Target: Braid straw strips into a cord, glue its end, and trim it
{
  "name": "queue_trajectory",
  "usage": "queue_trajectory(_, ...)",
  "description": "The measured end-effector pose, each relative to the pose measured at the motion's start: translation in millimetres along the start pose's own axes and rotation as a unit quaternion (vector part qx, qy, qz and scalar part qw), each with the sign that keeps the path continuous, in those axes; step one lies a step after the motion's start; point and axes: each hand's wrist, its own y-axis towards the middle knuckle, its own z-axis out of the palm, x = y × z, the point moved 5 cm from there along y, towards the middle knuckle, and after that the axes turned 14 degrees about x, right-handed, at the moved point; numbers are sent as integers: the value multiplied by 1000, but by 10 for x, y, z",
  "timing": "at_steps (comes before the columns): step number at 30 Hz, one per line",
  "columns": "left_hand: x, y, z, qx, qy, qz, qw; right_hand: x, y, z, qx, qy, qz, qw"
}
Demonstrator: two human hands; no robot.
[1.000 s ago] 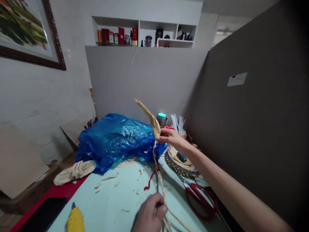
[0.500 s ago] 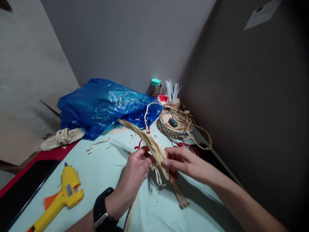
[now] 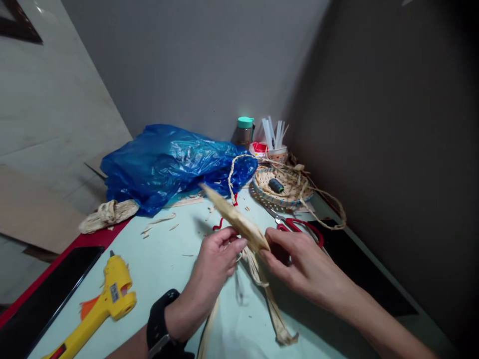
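Note:
A tan dried leaf strip (image 3: 234, 215) slants between my hands, its pointed end toward the far side. My left hand (image 3: 211, 259), with a black watch (image 3: 164, 319) on the wrist, is closed in a pinch at the strip's left edge. My right hand (image 3: 309, 264) pinches the near end of the strip between thumb and fingers. Below them dangle thin pale strands (image 3: 254, 269) and a longer flat tail (image 3: 276, 319). Another pale strip (image 3: 208, 329) runs beneath my left wrist. The fingertips of my left hand are partly hidden.
A yellow glue gun (image 3: 112, 294) lies at left. Red-handled scissors (image 3: 295, 224) rest beyond my right hand, near a woven basket (image 3: 258, 197) holding a dark thread spool (image 3: 276, 186). Behind are a blue plastic bag (image 3: 168, 159), a bottle (image 3: 245, 132) and a cup of glue sticks (image 3: 277, 153).
The leaf strip has turned more edge-on and shifted slightly right. My right hand has turned, its back now more toward me. The whole view has shifted a little.

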Motion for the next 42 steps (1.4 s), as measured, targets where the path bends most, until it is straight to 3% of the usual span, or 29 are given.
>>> queue_trajectory(4,5,12,-13,-7,50,-1,999,-15,-19,20,22,39,-4,999)
queue_trajectory(8,8,26,-29,-3,169,2,986,-76,26,29,24,166,-34,985)
queue_trajectory(11,20,33,-31,0,189,-4,982,-149,76,25,6,237,-23,971)
queue_trajectory(18,18,44,-21,8,188,-4,982,-203,109,76,-7,461,7,887)
queue_trajectory(25,39,47,-34,15,195,-16,980,-196,103,102,15,581,-16,813)
queue_trajectory(27,52,46,-39,17,196,-24,980,-177,101,98,27,581,-29,813)
queue_trajectory(30,70,50,-31,25,182,-34,982,-162,93,90,29,549,-34,834)
queue_trajectory(35,59,48,-12,15,145,-36,989,-229,68,71,6,508,2,861)
queue_trajectory(38,45,39,-13,5,127,-35,991,-259,63,74,10,523,18,852)
queue_trajectory(42,41,39,-9,24,121,-32,992,-197,79,162,85,549,13,831)
